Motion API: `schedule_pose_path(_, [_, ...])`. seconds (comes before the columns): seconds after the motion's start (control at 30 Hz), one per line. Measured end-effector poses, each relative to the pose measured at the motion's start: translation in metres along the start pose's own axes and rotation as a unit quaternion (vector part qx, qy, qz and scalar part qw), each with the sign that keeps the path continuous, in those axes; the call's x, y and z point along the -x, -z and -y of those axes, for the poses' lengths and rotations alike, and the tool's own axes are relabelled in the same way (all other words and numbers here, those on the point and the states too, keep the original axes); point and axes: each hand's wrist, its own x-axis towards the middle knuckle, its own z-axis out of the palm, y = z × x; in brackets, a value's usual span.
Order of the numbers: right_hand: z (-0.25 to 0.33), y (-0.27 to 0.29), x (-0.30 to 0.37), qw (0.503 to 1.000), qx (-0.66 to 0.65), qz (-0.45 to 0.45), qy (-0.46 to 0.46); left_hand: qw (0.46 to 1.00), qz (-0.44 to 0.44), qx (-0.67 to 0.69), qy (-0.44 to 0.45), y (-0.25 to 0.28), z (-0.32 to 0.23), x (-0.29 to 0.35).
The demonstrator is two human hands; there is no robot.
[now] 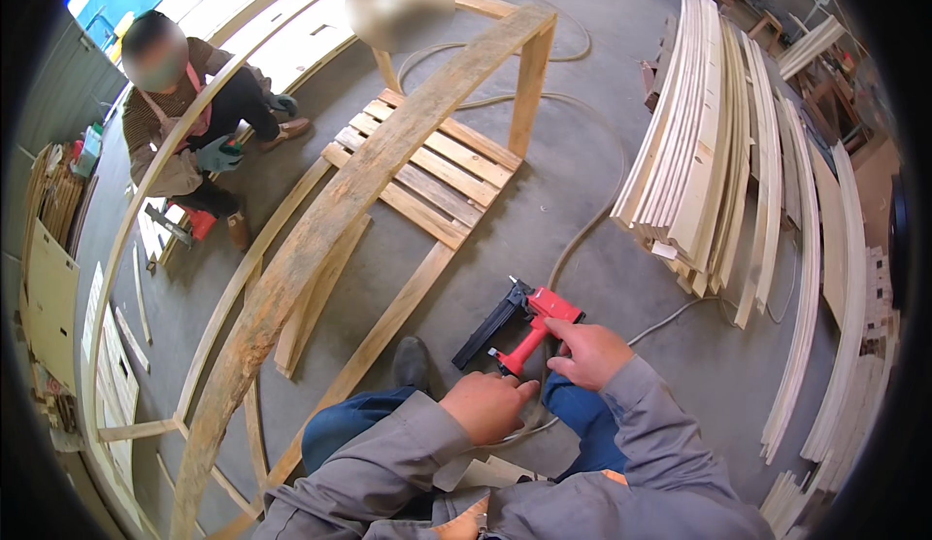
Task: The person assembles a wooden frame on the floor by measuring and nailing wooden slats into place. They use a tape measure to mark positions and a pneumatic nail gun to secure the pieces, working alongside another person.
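Your right hand (592,354) pinches the red pneumatic nail gun (536,326) near the rear of its body, with thumb and fingers bent around it. Your left hand (490,407) is at the lower end of the gun's handle, fingers bent; you cannot tell from this view whether they close on it. The gun is above the concrete floor (582,185), between your knees and the near edge of the slatted wooden panel (442,176), its black magazine (490,324) pointing toward the curved timber frame. The rough curved plank (320,234) of that frame crosses over the panel. An air hose (592,234) runs along the floor behind the gun. To your right, stacked wooden strips (694,142) lie in long rows. Beyond the frame, at your left, a co-worker (180,103) in gloves sits low.
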Motion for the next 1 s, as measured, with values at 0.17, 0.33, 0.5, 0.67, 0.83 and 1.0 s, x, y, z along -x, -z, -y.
schedule_pose_path(0.17, [0.005,0.005,-0.001,1.000,0.005,0.021,-0.015,1.000,-0.009,-0.005,-0.008,-0.002,-0.001,0.001])
schedule_pose_path(0.33, [-0.002,-0.003,-0.004,1.000,0.014,0.021,-0.014,1.000,-0.019,0.003,-0.013,-0.004,-0.003,-0.003])
schedule_pose_path(0.5, [0.002,-0.011,-0.013,0.999,0.018,0.031,-0.004,0.999,-0.042,-0.015,-0.005,0.000,0.000,0.008])
schedule_pose_path(0.67, [0.009,-0.014,-0.016,0.998,0.012,0.054,-0.030,0.997,-0.073,-0.010,-0.013,-0.007,0.002,0.007])
schedule_pose_path(0.83, [0.005,-0.017,-0.018,0.998,0.017,0.052,-0.029,0.996,-0.078,-0.026,-0.016,-0.005,-0.002,0.006])
schedule_pose_path(1.0, [0.005,-0.019,-0.019,0.999,0.016,0.043,-0.023,0.997,-0.076,-0.031,-0.006,-0.006,-0.003,0.009])
